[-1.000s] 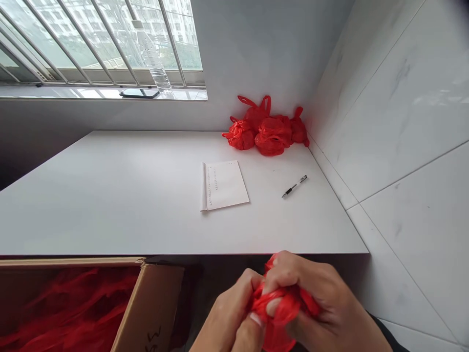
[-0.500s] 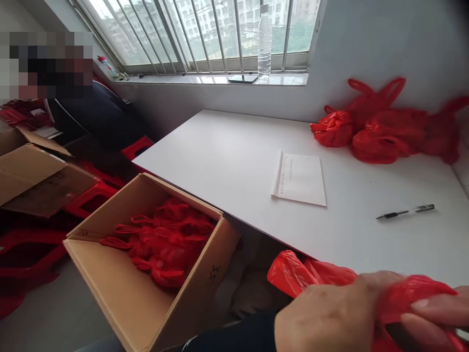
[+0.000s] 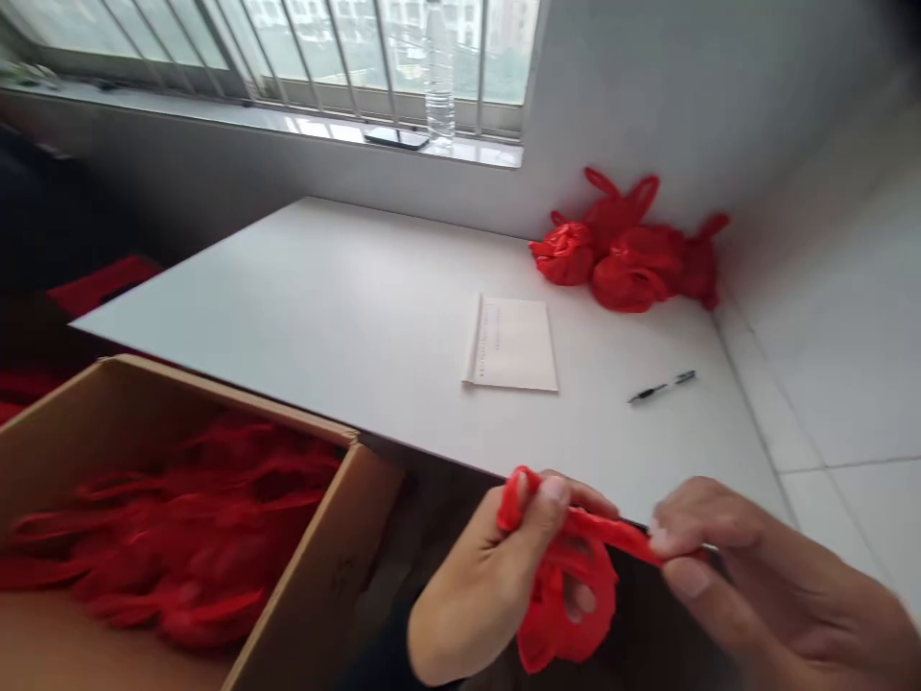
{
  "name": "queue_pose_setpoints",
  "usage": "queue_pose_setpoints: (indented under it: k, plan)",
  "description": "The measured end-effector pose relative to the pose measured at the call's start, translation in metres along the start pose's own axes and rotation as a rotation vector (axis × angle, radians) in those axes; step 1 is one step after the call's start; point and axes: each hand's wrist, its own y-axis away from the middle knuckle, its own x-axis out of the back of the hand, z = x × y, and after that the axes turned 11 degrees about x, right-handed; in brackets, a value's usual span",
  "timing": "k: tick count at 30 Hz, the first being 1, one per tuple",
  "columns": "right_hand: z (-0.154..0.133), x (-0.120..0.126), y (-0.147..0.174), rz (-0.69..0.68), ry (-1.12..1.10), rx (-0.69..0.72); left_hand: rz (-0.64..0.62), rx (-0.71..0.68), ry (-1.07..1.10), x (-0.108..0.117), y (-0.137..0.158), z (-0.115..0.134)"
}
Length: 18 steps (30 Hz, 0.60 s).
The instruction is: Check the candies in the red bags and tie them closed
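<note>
A red plastic bag (image 3: 576, 614) hangs in front of the table's near edge, bunched and partly twisted. My left hand (image 3: 496, 566) is closed round it, thumb on top, with a loop of the plastic sticking up beside the thumb. A stretched strip of the same bag runs to the right, where my right hand (image 3: 748, 566) pinches its end between thumb and fingertips. Something small and pale shows at the right fingertips, too blurred to name. Part of the bag is hidden behind my left hand.
At left stands an open cardboard box (image 3: 374, 480) with many red plastic bags (image 3: 194, 528) inside. On the white table (image 3: 345, 307) lie a paper pad (image 3: 514, 344), a pen (image 3: 662, 387) and filled red bags (image 3: 640, 264). A bottle (image 3: 439, 96) and phone (image 3: 395, 138) rest on the windowsill.
My view has swung to the right and the box now fills the lower left. My hands have drawn apart, pulling a strip of the red bag straight between them.
</note>
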Motion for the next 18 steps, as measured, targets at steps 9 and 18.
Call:
queue_pose_setpoints:
  k: [9,18]
  plan:
    - [-0.001,-0.002,-0.015,-0.151,-0.151,-0.088,-0.034,-0.169,-0.526,0.015,0.001,0.003]
    - [0.024,-0.02,-0.028,-0.34,-0.336,-0.306,0.347,-0.881,-1.065,0.018,0.001,-0.001]
